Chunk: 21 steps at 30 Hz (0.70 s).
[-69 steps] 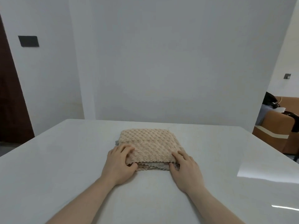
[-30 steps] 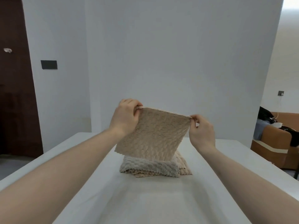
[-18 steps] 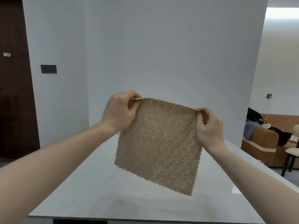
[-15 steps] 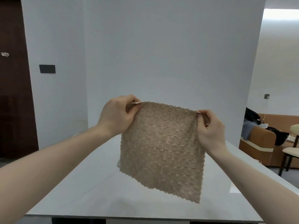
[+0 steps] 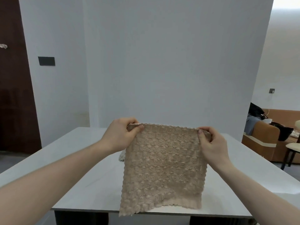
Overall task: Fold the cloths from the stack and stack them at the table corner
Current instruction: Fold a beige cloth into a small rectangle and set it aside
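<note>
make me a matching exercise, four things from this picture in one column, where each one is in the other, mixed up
Things:
1. left hand
2. right hand
3. beige cloth
4. stack of cloths

Places:
A. hanging between the hands over the table
B. pinching the cloth's top right corner
C. on the table, mostly hidden behind the cloth
D. pinching the cloth's top left corner

Pairs: 1-D, 2-B, 3-A, 4-C
</note>
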Tool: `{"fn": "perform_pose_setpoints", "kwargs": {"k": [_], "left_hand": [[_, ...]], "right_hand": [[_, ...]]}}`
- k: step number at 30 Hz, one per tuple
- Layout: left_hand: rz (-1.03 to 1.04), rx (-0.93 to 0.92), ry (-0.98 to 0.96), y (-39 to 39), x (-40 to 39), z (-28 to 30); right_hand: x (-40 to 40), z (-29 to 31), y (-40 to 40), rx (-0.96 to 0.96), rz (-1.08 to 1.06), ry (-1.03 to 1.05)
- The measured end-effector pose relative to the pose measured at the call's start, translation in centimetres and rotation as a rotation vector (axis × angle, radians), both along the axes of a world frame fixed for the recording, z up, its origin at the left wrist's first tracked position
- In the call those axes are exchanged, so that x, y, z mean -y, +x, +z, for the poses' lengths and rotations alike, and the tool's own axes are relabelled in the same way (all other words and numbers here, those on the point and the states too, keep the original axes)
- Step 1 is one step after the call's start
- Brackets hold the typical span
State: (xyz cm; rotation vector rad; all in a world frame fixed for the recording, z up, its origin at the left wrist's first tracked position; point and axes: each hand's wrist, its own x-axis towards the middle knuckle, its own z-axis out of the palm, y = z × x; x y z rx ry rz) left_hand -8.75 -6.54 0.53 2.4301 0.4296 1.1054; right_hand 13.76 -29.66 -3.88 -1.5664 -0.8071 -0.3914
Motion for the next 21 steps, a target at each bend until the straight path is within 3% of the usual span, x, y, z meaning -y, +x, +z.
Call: {"fn": "perform_pose_setpoints", "kwargs": {"k": [8,21], "left_hand": [[0.147,-0.181,-0.070,3.8,-3.9,-6.1],[0.348,-0.217,-0.247,9.7,-8.4,-13.0]], "right_hand": [[-3.7,-4.9,3.2,-0.141,-0.017,-0.159],[-9.0,-11.1,8.5,-0.242,-0.111,-0.301]]}}
